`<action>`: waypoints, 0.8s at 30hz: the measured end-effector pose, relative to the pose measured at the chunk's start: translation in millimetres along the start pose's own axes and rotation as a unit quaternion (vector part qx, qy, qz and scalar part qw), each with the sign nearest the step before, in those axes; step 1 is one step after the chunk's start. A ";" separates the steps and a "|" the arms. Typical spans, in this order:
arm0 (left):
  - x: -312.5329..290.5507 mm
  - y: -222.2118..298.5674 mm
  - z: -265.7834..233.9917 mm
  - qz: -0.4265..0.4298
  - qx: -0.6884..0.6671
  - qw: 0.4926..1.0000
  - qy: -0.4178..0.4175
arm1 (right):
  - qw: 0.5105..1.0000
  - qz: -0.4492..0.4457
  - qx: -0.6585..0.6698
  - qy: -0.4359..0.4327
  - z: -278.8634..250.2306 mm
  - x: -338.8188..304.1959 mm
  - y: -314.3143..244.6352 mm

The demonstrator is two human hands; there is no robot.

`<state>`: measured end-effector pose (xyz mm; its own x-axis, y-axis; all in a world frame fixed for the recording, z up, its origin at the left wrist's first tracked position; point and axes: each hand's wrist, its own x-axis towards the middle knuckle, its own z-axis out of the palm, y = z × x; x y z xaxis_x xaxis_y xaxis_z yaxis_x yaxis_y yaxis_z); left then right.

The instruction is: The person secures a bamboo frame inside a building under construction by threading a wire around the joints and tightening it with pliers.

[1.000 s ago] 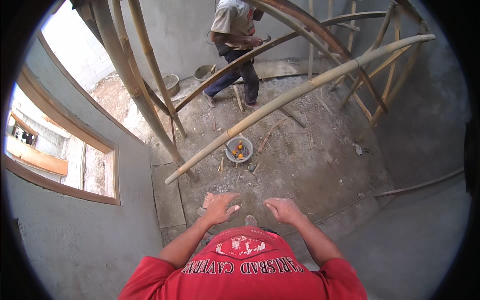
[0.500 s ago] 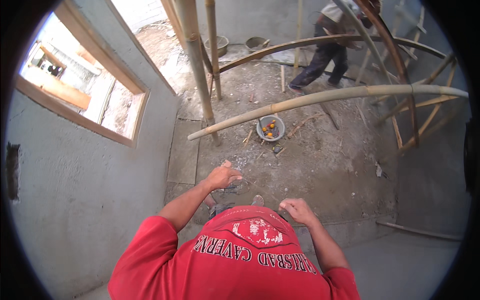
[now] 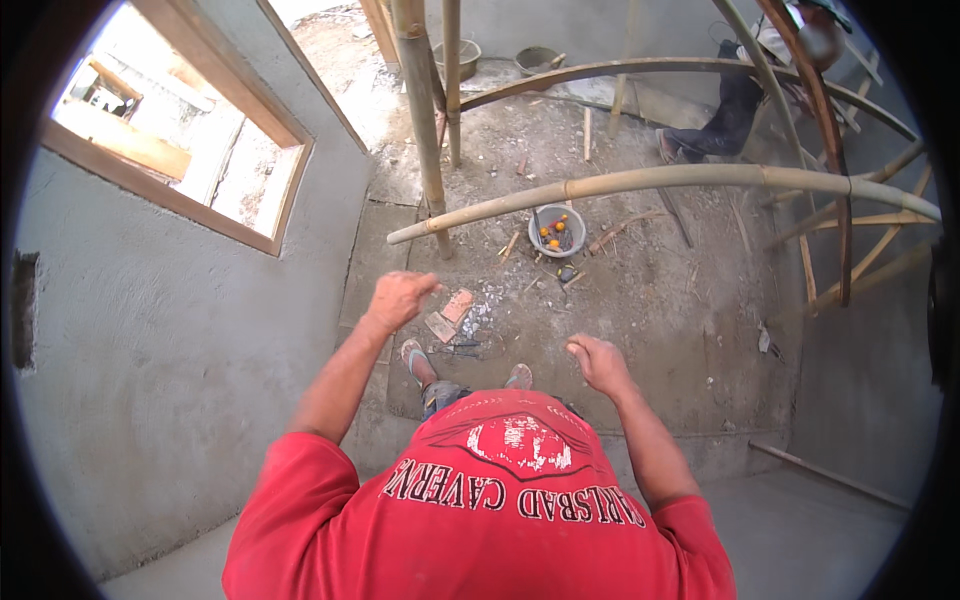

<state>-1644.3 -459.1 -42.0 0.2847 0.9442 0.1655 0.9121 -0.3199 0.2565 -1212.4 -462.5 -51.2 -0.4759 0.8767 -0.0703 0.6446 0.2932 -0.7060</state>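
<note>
Moved farther apart since the earlier head view, left hand [image 3: 402,299] and right hand [image 3: 601,364] hover at eleven and one o'clock from the red shirt [image 3: 480,535], either side of a brick fragment [image 3: 457,306]. Fingers curl nearly closed, perhaps tensioning something thin; any hold cannot be told.

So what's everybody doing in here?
The person in the red T-shirt has both hands out in front, apart. The left hand and right hand are curled; I can't tell whether either grip has something thin. Ahead, a grey bucket with orange items inside sits near a long bamboo pole. Another person is farther off, partly hidden.
</note>
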 end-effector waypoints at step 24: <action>-37.7 44.1 17.6 -0.008 -0.039 0.980 -0.195 | 0.994 -0.012 -0.092 -0.051 -0.6 -28.1 25.2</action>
<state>-1609.6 -507.5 -53.7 0.3749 0.9027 -0.2113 0.8966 -0.2951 0.3302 -1182.5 -479.5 -66.6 -0.5442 0.8283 -0.1337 0.7266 0.3855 -0.5687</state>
